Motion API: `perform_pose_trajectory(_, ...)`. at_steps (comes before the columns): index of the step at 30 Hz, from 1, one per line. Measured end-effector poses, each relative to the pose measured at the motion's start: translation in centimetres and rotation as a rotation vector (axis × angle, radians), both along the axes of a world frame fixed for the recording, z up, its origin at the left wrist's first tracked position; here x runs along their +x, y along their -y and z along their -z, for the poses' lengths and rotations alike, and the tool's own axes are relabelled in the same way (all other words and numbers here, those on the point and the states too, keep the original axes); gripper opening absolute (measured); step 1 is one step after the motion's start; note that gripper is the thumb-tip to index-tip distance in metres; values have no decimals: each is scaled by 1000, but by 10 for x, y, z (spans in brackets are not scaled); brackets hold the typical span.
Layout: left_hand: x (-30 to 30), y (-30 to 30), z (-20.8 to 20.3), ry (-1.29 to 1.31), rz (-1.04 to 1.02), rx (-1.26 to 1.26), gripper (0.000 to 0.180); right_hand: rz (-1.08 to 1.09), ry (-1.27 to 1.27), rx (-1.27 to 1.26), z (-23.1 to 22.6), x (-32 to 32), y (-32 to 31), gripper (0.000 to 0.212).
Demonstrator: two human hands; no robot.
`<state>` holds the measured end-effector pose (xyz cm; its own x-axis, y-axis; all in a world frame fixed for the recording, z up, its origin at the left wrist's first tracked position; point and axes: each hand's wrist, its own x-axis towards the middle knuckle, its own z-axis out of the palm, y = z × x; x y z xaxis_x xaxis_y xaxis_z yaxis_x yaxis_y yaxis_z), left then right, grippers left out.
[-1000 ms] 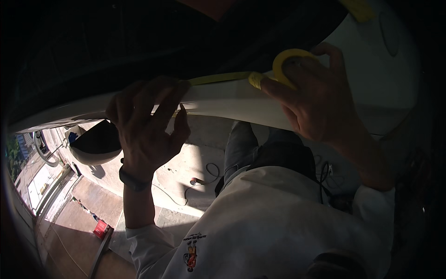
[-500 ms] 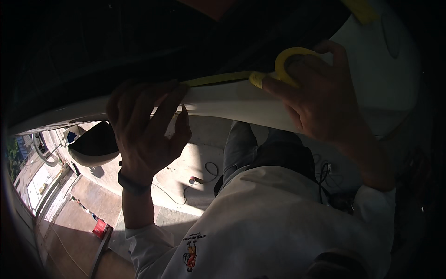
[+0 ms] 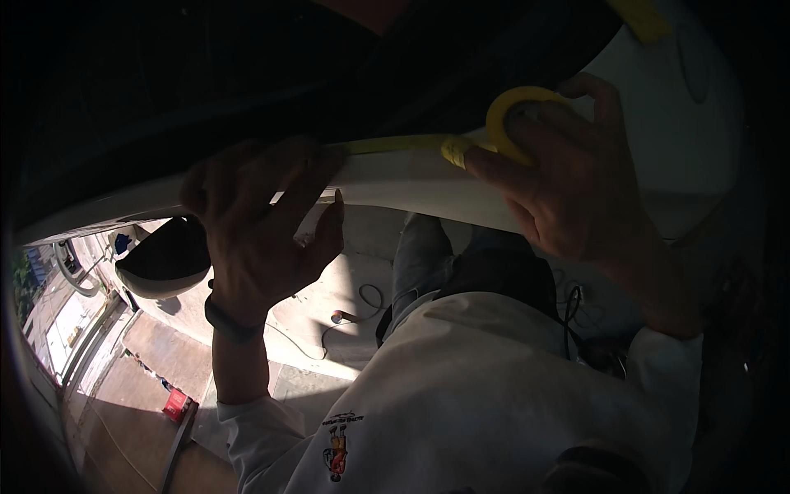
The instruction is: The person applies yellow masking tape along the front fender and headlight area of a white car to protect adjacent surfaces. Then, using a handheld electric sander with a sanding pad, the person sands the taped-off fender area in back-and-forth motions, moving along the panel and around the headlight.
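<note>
A yellow tape roll [image 3: 499, 123] is gripped in my right hand [image 3: 576, 173], its ring partly hidden by my fingers. From near my thumb a strip of yellow tape [image 3: 395, 144] runs left along the edge of a white car body panel [image 3: 395, 179], where dark glass or trim meets it. Over that edge lies my left hand [image 3: 255, 206], fingers spread and thumb held apart below; its fingertips rest at the tape's left end, in deep shade. A dark band circles my left wrist.
A car side mirror [image 3: 164, 259] juts out at the left, below the panel. Another yellow tape piece [image 3: 642, 18] sticks at the upper right. On the floor lie a thin dark cable [image 3: 370, 305] and a red box [image 3: 175, 405] beside a dark bar.
My left hand has shifted slightly right along the panel edge. The tape roll and my right hand have barely moved.
</note>
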<state>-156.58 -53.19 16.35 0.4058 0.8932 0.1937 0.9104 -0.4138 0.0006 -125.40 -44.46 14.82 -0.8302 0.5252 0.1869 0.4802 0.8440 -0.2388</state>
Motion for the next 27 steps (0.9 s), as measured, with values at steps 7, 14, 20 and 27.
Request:
perform_pose_trajectory(7, 5, -1, -2, -12, 13, -93, 46, 9, -17, 6, 0, -3, -5, 24)
perform_pose_trajectory(14, 17, -5, 3, 35, 11, -59, 44, -1, 22, 9, -8, -6, -10, 21)
perform_pose_trajectory(20, 28, -7, -1, 47, 25, -109, 46, -2, -5, 7, -12, -9, -11, 24)
perform_pose_trajectory(27, 43, -12, -4, 56, 35, -166, 49, 32, 7, 5, -8, -3, -17, 30)
